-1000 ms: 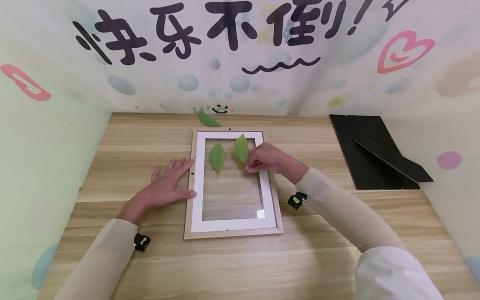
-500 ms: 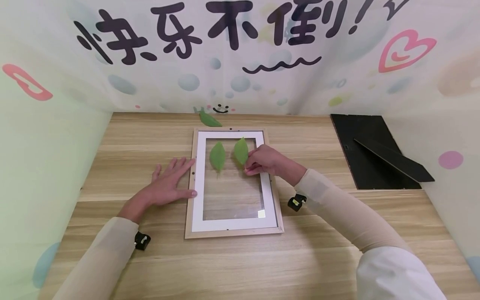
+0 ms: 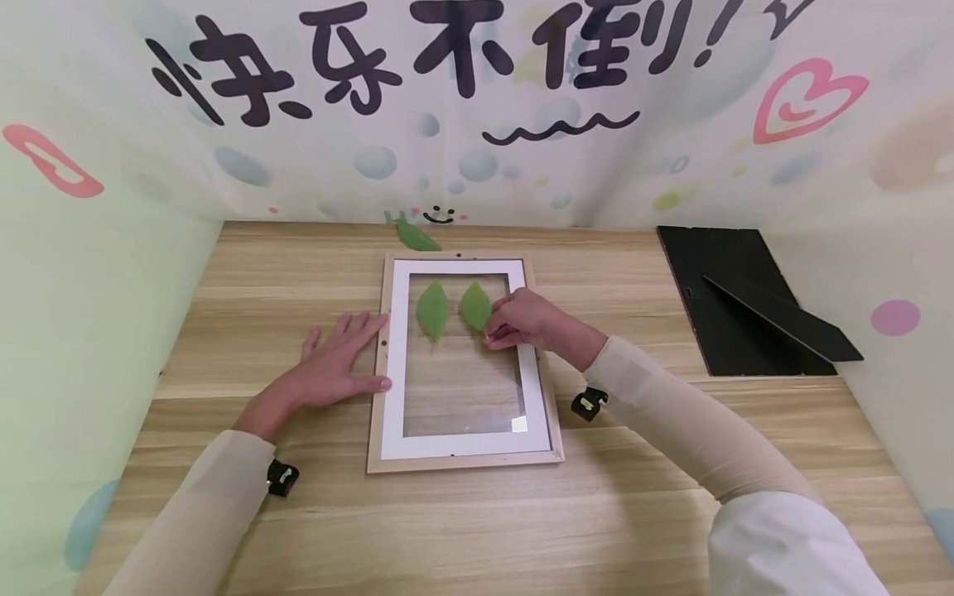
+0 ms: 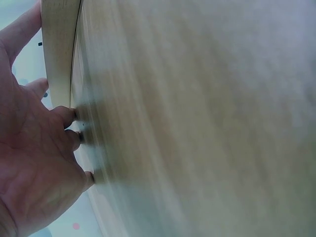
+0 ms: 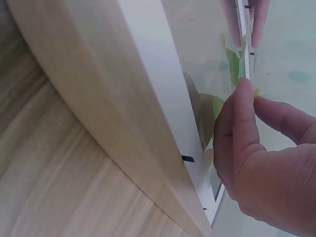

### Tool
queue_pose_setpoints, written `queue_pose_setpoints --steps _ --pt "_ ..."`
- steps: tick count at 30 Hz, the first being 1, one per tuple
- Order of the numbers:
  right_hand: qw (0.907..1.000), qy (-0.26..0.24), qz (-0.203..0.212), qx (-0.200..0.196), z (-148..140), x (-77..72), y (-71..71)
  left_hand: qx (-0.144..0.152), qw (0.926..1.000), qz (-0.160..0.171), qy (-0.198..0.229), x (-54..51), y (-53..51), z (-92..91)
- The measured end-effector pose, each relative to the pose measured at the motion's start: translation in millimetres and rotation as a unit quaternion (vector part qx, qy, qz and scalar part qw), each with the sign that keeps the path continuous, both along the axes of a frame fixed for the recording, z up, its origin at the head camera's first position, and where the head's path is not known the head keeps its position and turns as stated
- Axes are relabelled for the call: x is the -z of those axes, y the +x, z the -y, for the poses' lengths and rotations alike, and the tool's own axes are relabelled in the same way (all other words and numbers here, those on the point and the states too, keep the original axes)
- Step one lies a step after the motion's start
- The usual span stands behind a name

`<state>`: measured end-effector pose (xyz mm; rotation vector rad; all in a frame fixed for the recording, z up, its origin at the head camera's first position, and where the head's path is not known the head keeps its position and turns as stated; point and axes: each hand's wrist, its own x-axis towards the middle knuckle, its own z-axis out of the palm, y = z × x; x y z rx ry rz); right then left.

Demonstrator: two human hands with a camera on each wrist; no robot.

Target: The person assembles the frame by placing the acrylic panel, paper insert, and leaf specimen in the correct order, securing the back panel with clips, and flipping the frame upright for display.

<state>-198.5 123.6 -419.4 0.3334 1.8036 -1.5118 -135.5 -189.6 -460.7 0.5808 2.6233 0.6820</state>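
A wooden picture frame (image 3: 465, 465) with a white inner border and a clear pane lies flat on the table. Over the pane's upper right, my right hand (image 3: 532, 321) pinches a green leaf (image 3: 474, 306) by its stem, thumb against forefinger. To its left another green leaf (image 3: 432, 310) rests on the pane, tip pointing away. My left hand (image 3: 331, 364) is spread at the frame's left side, thumb and forefinger touching the wooden edge. In the left wrist view the other fingertips (image 4: 73, 140) meet the tabletop. Part of the held leaf (image 5: 232, 64) shows beyond my fingers in the right wrist view.
A third leaf (image 3: 416, 237) lies behind the frame, near the back wall. At the far right is a black backing board (image 3: 734, 302) with its stand leg (image 3: 782, 319) raised. Printed cloth walls (image 3: 462, 165) border the wooden table (image 3: 417, 530) at the back and sides.
My right hand has drawn the held leaf slightly toward me and to the left, bringing it level with the other leaf. The left hand stays at the frame's edge.
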Motion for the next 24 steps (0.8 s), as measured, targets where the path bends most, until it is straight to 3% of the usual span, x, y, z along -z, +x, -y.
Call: queue_pose_setpoints --steps 11,24 --pt "0.9998 -0.012 0.003 0.013 0 -3.3 4.1 -0.001 1.0 0.005 0.001 0.0 -0.3 0.0" --pt "0.9997 -0.018 -0.015 -0.007 -1 -9.0 11.5 0.0 1.0 0.005 -0.004 0.8 -1.1 0.5"
